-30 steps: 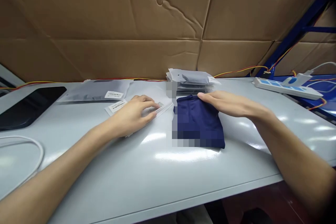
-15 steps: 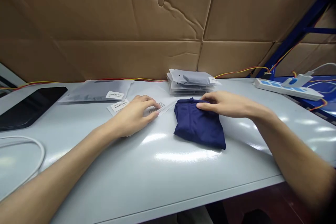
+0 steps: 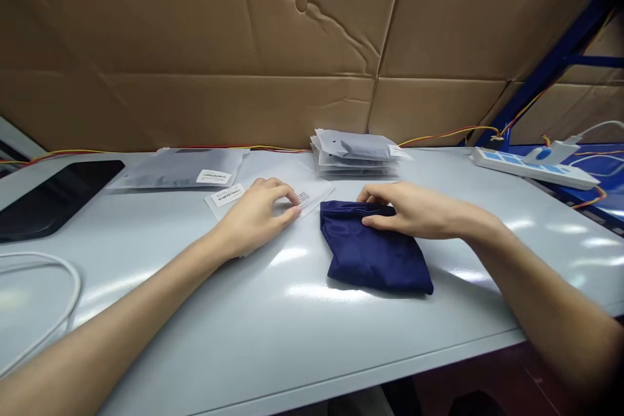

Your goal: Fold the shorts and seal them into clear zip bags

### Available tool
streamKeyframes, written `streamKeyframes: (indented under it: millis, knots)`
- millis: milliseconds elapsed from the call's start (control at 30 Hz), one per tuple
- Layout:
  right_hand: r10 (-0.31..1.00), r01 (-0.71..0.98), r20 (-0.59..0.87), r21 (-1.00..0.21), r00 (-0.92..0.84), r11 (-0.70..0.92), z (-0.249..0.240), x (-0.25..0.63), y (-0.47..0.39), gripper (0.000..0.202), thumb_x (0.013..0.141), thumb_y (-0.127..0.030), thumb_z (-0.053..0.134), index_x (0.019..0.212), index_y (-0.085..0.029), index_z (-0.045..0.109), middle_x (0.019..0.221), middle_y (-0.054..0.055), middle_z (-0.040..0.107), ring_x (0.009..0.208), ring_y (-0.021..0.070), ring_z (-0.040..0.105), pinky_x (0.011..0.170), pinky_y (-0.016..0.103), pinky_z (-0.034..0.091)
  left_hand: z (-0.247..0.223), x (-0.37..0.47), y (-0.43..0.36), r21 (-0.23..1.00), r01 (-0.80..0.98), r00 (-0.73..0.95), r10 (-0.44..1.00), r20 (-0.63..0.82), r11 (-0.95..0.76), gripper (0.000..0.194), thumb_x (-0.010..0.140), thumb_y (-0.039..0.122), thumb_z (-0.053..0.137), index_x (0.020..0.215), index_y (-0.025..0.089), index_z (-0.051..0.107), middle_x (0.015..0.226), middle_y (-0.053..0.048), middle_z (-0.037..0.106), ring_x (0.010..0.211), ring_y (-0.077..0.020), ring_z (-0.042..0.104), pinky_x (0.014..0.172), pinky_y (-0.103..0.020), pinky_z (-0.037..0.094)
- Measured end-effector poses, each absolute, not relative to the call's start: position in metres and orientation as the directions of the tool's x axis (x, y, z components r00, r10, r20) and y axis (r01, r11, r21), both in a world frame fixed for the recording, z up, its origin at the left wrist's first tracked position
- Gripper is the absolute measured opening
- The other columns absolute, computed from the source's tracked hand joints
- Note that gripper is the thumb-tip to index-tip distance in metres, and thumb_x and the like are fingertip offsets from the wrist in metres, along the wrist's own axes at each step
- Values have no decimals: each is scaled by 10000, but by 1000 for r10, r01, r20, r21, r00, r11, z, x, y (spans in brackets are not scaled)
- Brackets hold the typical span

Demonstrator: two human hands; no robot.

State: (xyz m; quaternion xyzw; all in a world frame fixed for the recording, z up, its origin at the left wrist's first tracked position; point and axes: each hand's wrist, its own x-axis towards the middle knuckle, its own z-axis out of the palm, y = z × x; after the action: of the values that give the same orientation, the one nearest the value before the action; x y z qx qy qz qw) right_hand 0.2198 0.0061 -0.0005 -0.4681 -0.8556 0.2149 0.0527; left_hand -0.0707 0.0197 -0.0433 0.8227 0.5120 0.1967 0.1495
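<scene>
Two bare hands at a glossy pale table point(image 3: 253, 344), seen from the head camera. The right hand point(image 3: 419, 209) grips the top edge of a folded navy cloth point(image 3: 375, 260), thumb on the near face and fingers tucked behind; the cloth lies right of centre, its lower edge toward the person. The left hand point(image 3: 260, 214) rests on a clear plastic bag point(image 3: 308, 200), its thumb and forefinger tips close together, a narrow gap between them; whether they pinch the film cannot be told. A white barcode label point(image 3: 229, 195) shows just beside this hand. Behind the cloth stands a stack of filled bags point(image 3: 358, 151); at left lies a single filled bag point(image 3: 166, 170), near a black device point(image 3: 53, 201) and a white cable point(image 3: 77, 286). At right, a power strip point(image 3: 531, 168) bears a plug. A creased cardboard sheet point(image 3: 219, 26) forms the backdrop.
</scene>
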Motion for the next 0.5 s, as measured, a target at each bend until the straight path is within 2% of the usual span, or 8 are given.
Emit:
streamKeyframes:
  millis: [67,167,300,400,500]
  knots:
    - [797,743,-15,-371,-604,556,-1,215,2,198,913,-340,595,1080,-249,653,1084,49,733,949,246,649,813,369,487,-42,-67,17,460,777,400,901,166,-429,256,909,475,560,939,266,706,1245,-55,671,1222,-297,547,1066,-468,445]
    - [710,670,184,-237,-680,703,-6,205,-2,213,882,-206,602,1083,-243,658,1094,64,713,1074,274,603,934,422,460,-41,-60,11,483,766,399,903,162,-425,243,899,459,567,911,265,711,1233,-61,675,1215,-302,548,1069,-480,442]
    - [571,595,365,-54,-736,802,-17,185,-8,281,879,-93,585,1091,-251,679,1227,86,662,1210,292,505,1025,468,416,-41,-50,2,520,747,390,907,161,-413,244,893,453,566,880,265,721,1197,-54,695,1192,-309,559,1044,-482,459]
    - [530,613,439,61,-725,788,-28,173,-11,288,929,-96,544,1124,-254,686,1210,104,641,1117,275,516,954,434,442,-40,-45,-2,566,744,326,932,156,-355,214,874,425,573,881,271,721,1138,-35,722,1181,-310,570,1008,-457,477]
    - [494,609,466,129,-734,783,-37,166,-11,206,997,-133,471,1047,-190,662,997,94,654,893,226,530,812,365,440,-36,-43,-3,656,709,240,964,117,-257,185,863,390,567,867,260,699,1049,-17,745,1100,-284,621,973,-420,488]
